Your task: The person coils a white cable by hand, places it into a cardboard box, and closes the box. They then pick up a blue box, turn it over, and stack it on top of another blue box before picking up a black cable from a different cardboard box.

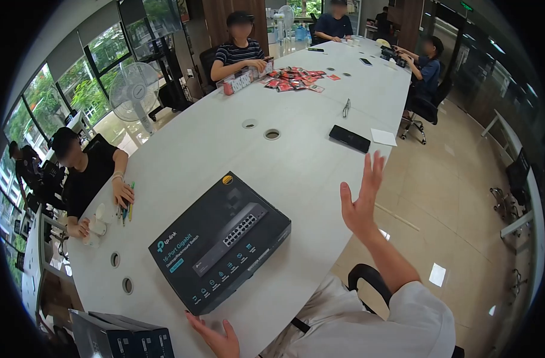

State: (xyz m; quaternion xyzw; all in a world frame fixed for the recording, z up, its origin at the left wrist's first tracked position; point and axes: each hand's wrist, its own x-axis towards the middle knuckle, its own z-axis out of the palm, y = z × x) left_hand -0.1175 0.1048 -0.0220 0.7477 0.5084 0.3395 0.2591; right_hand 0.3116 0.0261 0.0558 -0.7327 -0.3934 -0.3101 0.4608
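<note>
A dark tp-link box (221, 244) with a 16-port switch printed on its lid lies on the white table, closed. My left hand (215, 339) is at the bottom of the view, thumb and fingers apart, its fingertips close to the box's near corner. Raised beside the table edge, to the right of the box, my right hand (362, 206) has its fingers stretched out and holds nothing. Beyond it on the tabletop is a black phone (350, 138), with a white sheet of paper (384, 138) beside it.
More dark boxes (126, 337) stand at the lower left. A person (93, 167) at the left edge has a hand over several pencils (125, 210). Farther off, another person (239, 53) sits by a pile of red packets (296, 79). Round cable holes (272, 135) pierce the table.
</note>
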